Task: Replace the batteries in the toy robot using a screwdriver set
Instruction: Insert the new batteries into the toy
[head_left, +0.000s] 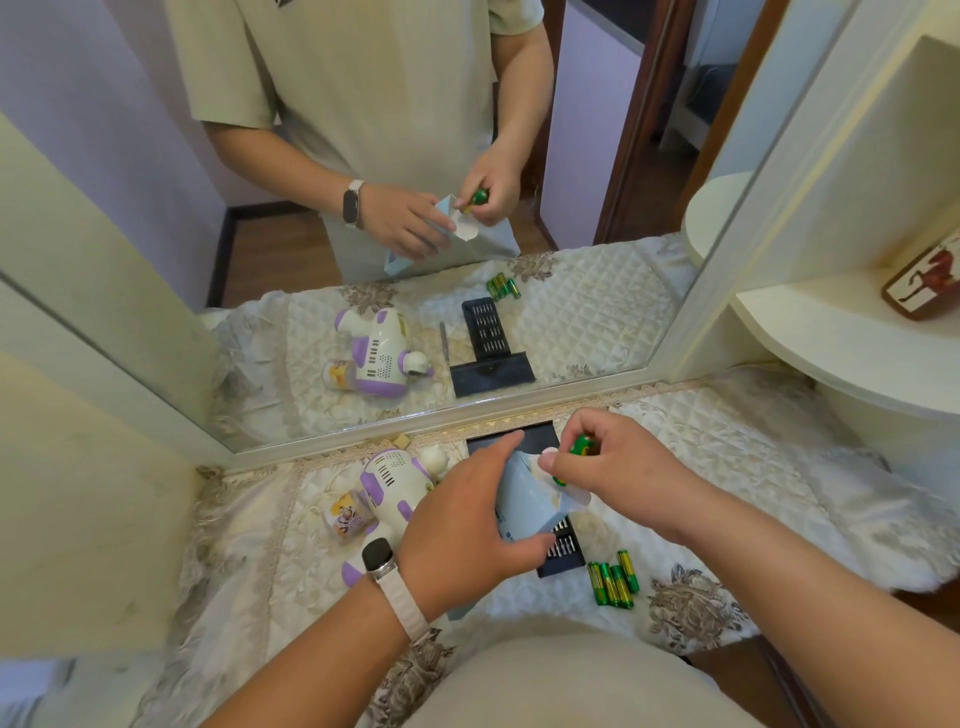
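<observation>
Grip status: R hand (623, 467) pinches a green battery (581, 446) between thumb and fingertips, at the open end of a pale blue packet (519, 499). L hand (462, 525), w/ a watch (378, 558) on the wrist, holds the packet body, fingers curled round it. Both hands sit above the open screwdriver set (561, 551); its bit tray is partly hidden under them. Toy robot (389, 483): lying down on the quilted cloth (727, 441), left of the hands, close to the mirror (415, 312) frame, not touched. Loose green batteries (613, 577): clustered on the cloth, just right of the tray.
</observation>
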